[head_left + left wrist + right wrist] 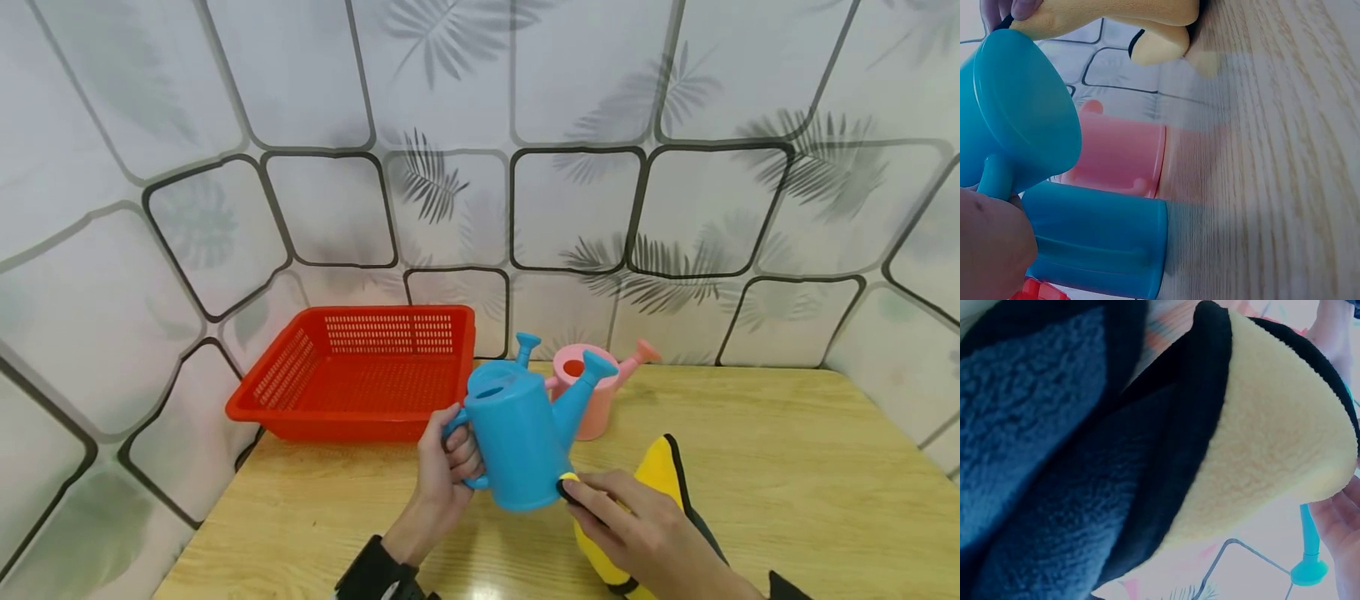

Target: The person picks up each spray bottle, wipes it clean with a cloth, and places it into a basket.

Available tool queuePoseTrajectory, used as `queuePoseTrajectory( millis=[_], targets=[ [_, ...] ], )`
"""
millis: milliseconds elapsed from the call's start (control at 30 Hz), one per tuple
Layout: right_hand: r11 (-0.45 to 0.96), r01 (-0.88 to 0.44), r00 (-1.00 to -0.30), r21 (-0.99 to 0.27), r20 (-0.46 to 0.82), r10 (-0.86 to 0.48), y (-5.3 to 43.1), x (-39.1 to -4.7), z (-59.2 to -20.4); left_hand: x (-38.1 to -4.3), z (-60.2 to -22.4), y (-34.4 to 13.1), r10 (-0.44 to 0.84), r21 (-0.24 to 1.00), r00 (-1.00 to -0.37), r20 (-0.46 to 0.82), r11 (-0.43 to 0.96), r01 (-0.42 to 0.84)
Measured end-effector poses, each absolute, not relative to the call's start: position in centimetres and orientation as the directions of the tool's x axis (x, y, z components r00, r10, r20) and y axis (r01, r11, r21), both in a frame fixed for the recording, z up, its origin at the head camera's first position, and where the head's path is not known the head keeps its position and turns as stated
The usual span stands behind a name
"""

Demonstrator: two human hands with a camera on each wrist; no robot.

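Note:
My left hand (442, 471) grips the handle of a blue watering can (517, 446), its fingers curled round it. The can hangs slightly tilted above the table, its spout toward the right. In my right hand (656, 529) is a yellow cloth (660, 471) with black edging, pinched so that a corner touches the can's lower right side. The right wrist view shows the cloth (1266, 431) close up, with a dark fleecy other face; it hides much of the can. From the left wrist, the held can's smooth base (1032, 106) faces the camera.
A second blue watering can (1097, 240) stands behind the held one, mostly hidden in the head view. Beside it is a pink watering can (592, 412). A red plastic basket (348, 427) sits at the back left of the wooden table (810, 467), before a patterned curtain-like backdrop (577, 208).

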State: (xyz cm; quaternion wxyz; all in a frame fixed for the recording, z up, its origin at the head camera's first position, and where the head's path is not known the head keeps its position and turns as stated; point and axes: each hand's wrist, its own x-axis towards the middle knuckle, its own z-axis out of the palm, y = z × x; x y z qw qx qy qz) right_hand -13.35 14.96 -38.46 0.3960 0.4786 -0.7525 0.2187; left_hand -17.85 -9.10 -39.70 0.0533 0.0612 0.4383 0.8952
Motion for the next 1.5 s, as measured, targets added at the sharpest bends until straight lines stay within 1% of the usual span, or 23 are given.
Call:
queuePoseTrajectory(
  millis=[100, 633, 900, 1033, 1233, 1400, 1500],
  targets=[
    [0.448, -0.892, -0.221, 0.058, 0.809, -0.544, 15.0, -13.4, -38.4, -17.8, -39.6, -9.1, 0.159, 0.796, -0.985, 0.073, -0.604, -0.039],
    [0.457, -0.887, -0.234, 0.058, 0.797, -0.556, 15.2, -13.6, -38.7, -17.6, -40.0, -9.0, 0.178, 0.822, -0.981, 0.077, -0.568, -0.039],
    [0.514, -0.855, -0.251, 0.071, 0.81, -0.53, 15.4, -13.6, -38.1, -17.3, -40.3, -8.4, 0.233, 0.857, -0.957, 0.17, -0.515, 0.026],
    [0.553, -0.832, -0.275, 0.043, 0.834, -0.478, 15.4, -13.6, -37.8, -17.1, -40.3, -8.3, 0.227, 0.898, -0.953, 0.203, -0.432, 0.089],
    [0.574, -0.819, -0.274, -0.018, 0.89, -0.364, 15.5, -13.8, -37.7, -16.7, -40.0, -8.2, 0.259, 0.939, -0.933, 0.249, -0.302, 0.166],
    [0.596, -0.8, -0.304, -0.071, 0.904, -0.301, 15.8, -13.9, -37.7, -16.5, -39.9, -8.1, 0.244, 0.944, -0.939, 0.243, -0.281, 0.171],
    [0.631, -0.77, -0.323, -0.091, 0.909, -0.262, 16.2, -14.0, -37.7, -16.5, -40.0, -7.9, 0.212, 0.946, -0.955, 0.209, -0.291, 0.142]
  ],
)
